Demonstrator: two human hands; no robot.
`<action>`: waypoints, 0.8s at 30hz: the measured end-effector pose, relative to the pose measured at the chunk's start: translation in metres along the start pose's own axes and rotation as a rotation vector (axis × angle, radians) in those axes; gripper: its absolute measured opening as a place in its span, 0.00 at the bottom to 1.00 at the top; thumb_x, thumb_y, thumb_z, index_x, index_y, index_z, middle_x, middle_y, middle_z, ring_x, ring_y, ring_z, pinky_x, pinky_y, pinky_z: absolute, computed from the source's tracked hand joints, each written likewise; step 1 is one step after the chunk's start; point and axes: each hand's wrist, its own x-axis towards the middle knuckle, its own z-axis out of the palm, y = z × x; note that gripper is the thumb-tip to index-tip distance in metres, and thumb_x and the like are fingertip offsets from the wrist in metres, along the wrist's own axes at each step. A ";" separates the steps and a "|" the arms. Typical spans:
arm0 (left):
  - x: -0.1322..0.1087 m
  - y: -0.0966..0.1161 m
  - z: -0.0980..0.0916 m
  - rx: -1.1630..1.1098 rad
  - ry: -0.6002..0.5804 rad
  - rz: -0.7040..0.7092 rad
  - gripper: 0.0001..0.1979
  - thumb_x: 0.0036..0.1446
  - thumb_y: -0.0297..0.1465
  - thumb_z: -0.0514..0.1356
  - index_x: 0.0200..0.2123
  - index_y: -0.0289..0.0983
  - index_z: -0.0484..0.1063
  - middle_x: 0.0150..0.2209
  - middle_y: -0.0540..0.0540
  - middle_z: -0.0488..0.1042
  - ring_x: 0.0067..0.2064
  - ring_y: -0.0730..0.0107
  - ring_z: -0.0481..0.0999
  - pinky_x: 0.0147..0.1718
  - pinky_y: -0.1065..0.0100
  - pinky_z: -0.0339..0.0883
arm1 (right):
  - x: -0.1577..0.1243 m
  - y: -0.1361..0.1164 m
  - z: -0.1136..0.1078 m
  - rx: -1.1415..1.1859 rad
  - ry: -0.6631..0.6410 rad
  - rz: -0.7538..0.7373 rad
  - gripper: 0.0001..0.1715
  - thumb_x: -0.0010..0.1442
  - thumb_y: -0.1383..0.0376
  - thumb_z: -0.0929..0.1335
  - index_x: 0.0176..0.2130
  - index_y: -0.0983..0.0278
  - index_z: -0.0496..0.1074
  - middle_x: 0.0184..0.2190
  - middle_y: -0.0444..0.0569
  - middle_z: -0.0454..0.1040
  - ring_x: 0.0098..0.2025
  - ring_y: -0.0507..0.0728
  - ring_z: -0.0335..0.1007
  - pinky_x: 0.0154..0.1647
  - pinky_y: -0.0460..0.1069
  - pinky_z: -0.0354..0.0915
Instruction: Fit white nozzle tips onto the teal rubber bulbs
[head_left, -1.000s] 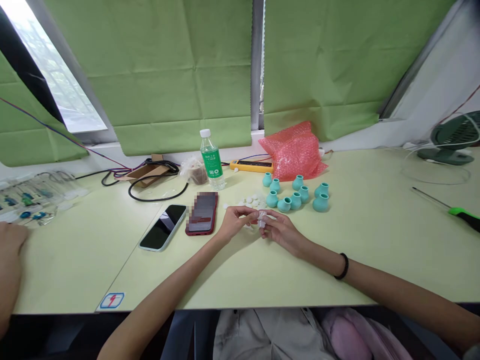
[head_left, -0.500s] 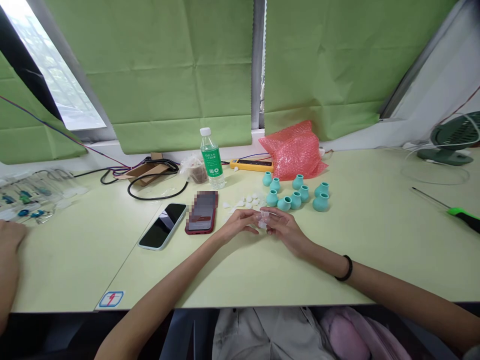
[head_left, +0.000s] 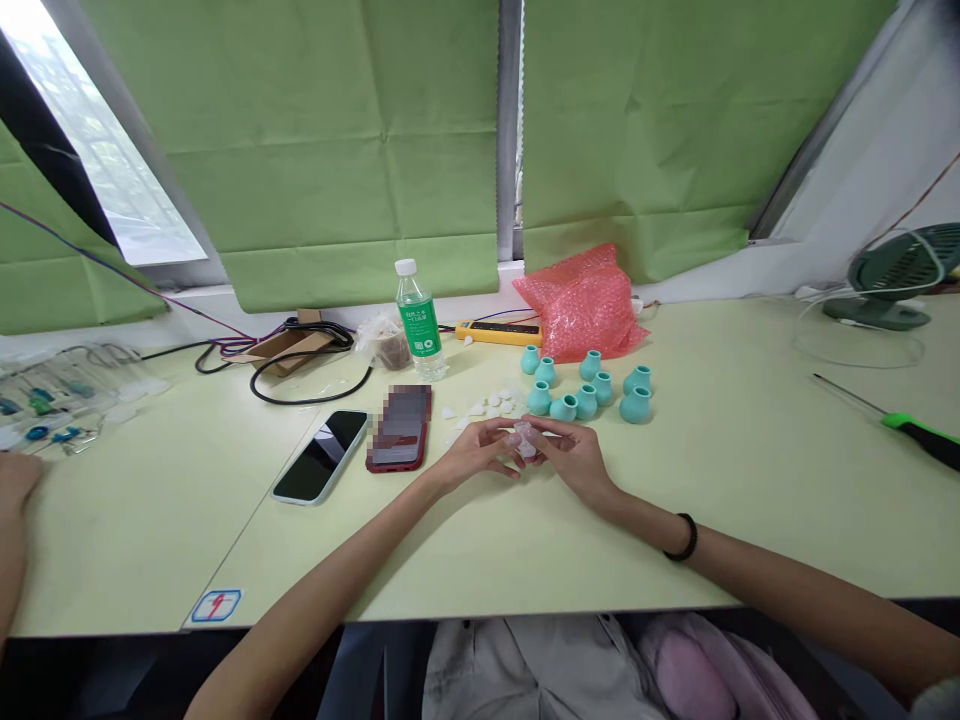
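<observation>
My left hand [head_left: 474, 452] and my right hand [head_left: 571, 458] meet over the middle of the pale green table [head_left: 675, 500]. Together their fingertips pinch a small clear plastic piece [head_left: 523, 438]. A black band sits on my right wrist. Just beyond my hands lie several small white discs [head_left: 491, 406]. To their right stand several small teal rubber cups [head_left: 585, 385].
Two phones lie left of my hands, a black-screened one [head_left: 321, 468] and a red-cased one [head_left: 400, 440]. A water bottle [head_left: 417, 322], black cables [head_left: 300, 355], pink bubble wrap [head_left: 583, 298] and a yellow power strip [head_left: 498, 331] line the back. A green-handled screwdriver [head_left: 911, 428] lies right. Another person's hand [head_left: 13, 485] rests at far left.
My hands have stayed together on the clear piece and shifted slightly, the fingers turning around it. The camera has tipped a little.
</observation>
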 end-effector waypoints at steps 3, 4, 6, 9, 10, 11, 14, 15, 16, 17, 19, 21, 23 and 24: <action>-0.001 0.002 0.001 0.002 0.005 0.010 0.20 0.46 0.39 0.56 0.40 0.32 0.67 0.34 0.40 0.70 0.35 0.66 0.70 0.34 0.62 0.66 | -0.002 0.004 0.000 -0.040 0.030 -0.041 0.20 0.43 0.58 0.68 0.38 0.63 0.70 0.29 0.48 0.73 0.23 0.54 0.68 0.25 0.52 0.67; -0.001 0.002 0.001 -0.007 0.014 0.020 0.20 0.46 0.39 0.56 0.41 0.32 0.67 0.35 0.40 0.70 0.36 0.65 0.70 0.35 0.62 0.66 | -0.003 0.005 0.001 -0.057 0.022 -0.063 0.20 0.44 0.59 0.67 0.39 0.63 0.70 0.29 0.48 0.73 0.23 0.55 0.68 0.25 0.52 0.67; -0.002 0.003 0.001 -0.042 0.036 0.038 0.22 0.44 0.37 0.58 0.44 0.34 0.65 0.37 0.41 0.70 0.37 0.65 0.70 0.37 0.60 0.66 | -0.005 0.005 0.000 -0.127 0.000 -0.127 0.19 0.46 0.59 0.66 0.39 0.62 0.70 0.28 0.48 0.73 0.22 0.55 0.68 0.23 0.52 0.66; -0.002 0.004 0.002 -0.126 0.052 0.034 0.24 0.44 0.36 0.59 0.45 0.33 0.63 0.35 0.41 0.71 0.34 0.66 0.72 0.38 0.58 0.64 | -0.004 0.002 -0.003 -0.308 0.013 -0.265 0.17 0.48 0.59 0.65 0.39 0.61 0.70 0.27 0.48 0.73 0.20 0.54 0.66 0.21 0.50 0.63; -0.002 0.004 0.001 -0.154 0.051 0.025 0.24 0.44 0.36 0.59 0.45 0.32 0.63 0.34 0.41 0.71 0.33 0.67 0.72 0.39 0.58 0.64 | -0.003 0.000 -0.006 -0.380 0.032 -0.325 0.17 0.49 0.59 0.64 0.40 0.61 0.70 0.29 0.48 0.73 0.20 0.53 0.65 0.22 0.50 0.63; -0.002 0.003 0.001 -0.179 0.051 0.018 0.23 0.44 0.36 0.59 0.45 0.31 0.64 0.33 0.41 0.71 0.32 0.67 0.72 0.39 0.58 0.64 | 0.000 -0.003 -0.009 -0.455 0.056 -0.389 0.17 0.49 0.60 0.64 0.40 0.61 0.69 0.31 0.48 0.73 0.20 0.52 0.64 0.23 0.50 0.62; -0.002 0.002 -0.001 -0.235 0.055 0.017 0.23 0.44 0.35 0.59 0.45 0.30 0.63 0.31 0.40 0.72 0.33 0.67 0.72 0.39 0.59 0.63 | 0.013 -0.013 -0.021 -0.734 0.158 -0.541 0.17 0.50 0.60 0.62 0.41 0.62 0.68 0.37 0.50 0.69 0.22 0.50 0.62 0.29 0.49 0.60; -0.002 0.002 -0.002 -0.247 0.061 0.022 0.23 0.45 0.34 0.59 0.45 0.30 0.63 0.31 0.41 0.72 0.33 0.67 0.72 0.39 0.59 0.64 | 0.017 -0.016 -0.025 -0.855 0.192 -0.565 0.18 0.50 0.60 0.62 0.41 0.63 0.67 0.39 0.51 0.67 0.25 0.51 0.62 0.31 0.50 0.59; -0.002 0.001 -0.003 -0.256 0.068 0.028 0.23 0.45 0.34 0.59 0.44 0.30 0.63 0.30 0.41 0.72 0.33 0.67 0.72 0.39 0.59 0.64 | 0.022 -0.018 -0.029 -0.988 0.225 -0.574 0.19 0.49 0.59 0.62 0.41 0.64 0.66 0.40 0.52 0.65 0.29 0.54 0.62 0.32 0.50 0.57; -0.001 0.000 -0.004 -0.264 0.075 0.034 0.23 0.45 0.34 0.59 0.44 0.29 0.63 0.30 0.41 0.72 0.33 0.67 0.72 0.38 0.59 0.64 | 0.026 -0.020 -0.032 -1.126 0.255 -0.569 0.21 0.48 0.58 0.62 0.42 0.65 0.66 0.41 0.53 0.64 0.33 0.57 0.61 0.34 0.52 0.56; 0.000 -0.001 -0.006 -0.285 0.091 0.047 0.22 0.45 0.33 0.59 0.44 0.29 0.63 0.30 0.41 0.72 0.34 0.66 0.72 0.38 0.60 0.64 | 0.033 -0.021 -0.038 -1.376 0.294 -0.528 0.25 0.46 0.55 0.63 0.42 0.66 0.65 0.42 0.56 0.61 0.40 0.63 0.56 0.36 0.55 0.52; 0.001 -0.001 -0.007 -0.310 0.111 0.053 0.22 0.45 0.32 0.59 0.44 0.29 0.63 0.30 0.41 0.72 0.34 0.66 0.72 0.38 0.61 0.64 | 0.037 -0.020 -0.042 -1.542 0.284 -0.463 0.25 0.44 0.54 0.63 0.39 0.67 0.67 0.42 0.57 0.60 0.42 0.67 0.52 0.35 0.57 0.49; 0.001 -0.002 -0.007 -0.332 0.130 0.041 0.21 0.46 0.31 0.58 0.44 0.29 0.63 0.31 0.40 0.72 0.34 0.66 0.72 0.38 0.62 0.65 | 0.039 -0.016 -0.045 -1.628 0.233 -0.413 0.22 0.45 0.55 0.62 0.35 0.68 0.69 0.39 0.58 0.61 0.41 0.66 0.51 0.34 0.57 0.48; 0.002 -0.002 -0.007 -0.344 0.134 0.029 0.21 0.47 0.31 0.58 0.45 0.29 0.63 0.31 0.40 0.72 0.34 0.66 0.73 0.38 0.63 0.65 | 0.040 -0.013 -0.047 -1.650 0.204 -0.399 0.20 0.46 0.55 0.61 0.33 0.68 0.69 0.38 0.58 0.61 0.41 0.66 0.51 0.33 0.57 0.48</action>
